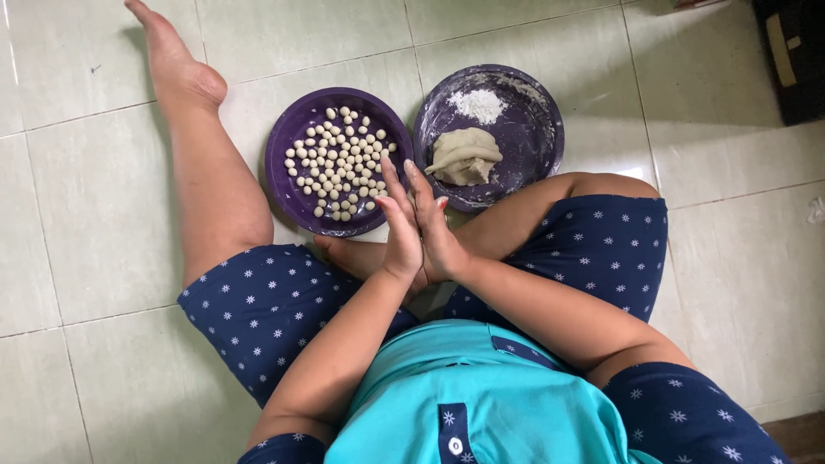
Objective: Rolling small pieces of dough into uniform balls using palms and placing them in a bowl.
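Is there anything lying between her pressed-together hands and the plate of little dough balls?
Nothing visible does. The left hand and right hand are pressed palm to palm just above the near rim of the purple plate of dough balls, their fingertips already overlapping that rim.

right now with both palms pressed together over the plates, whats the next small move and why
Probably part the palms and drop whatever is rolled between them onto the left plate. The left hand and right hand are pressed flat together, that plate already holds many small dough balls, and the dough lump sits on the right plate.
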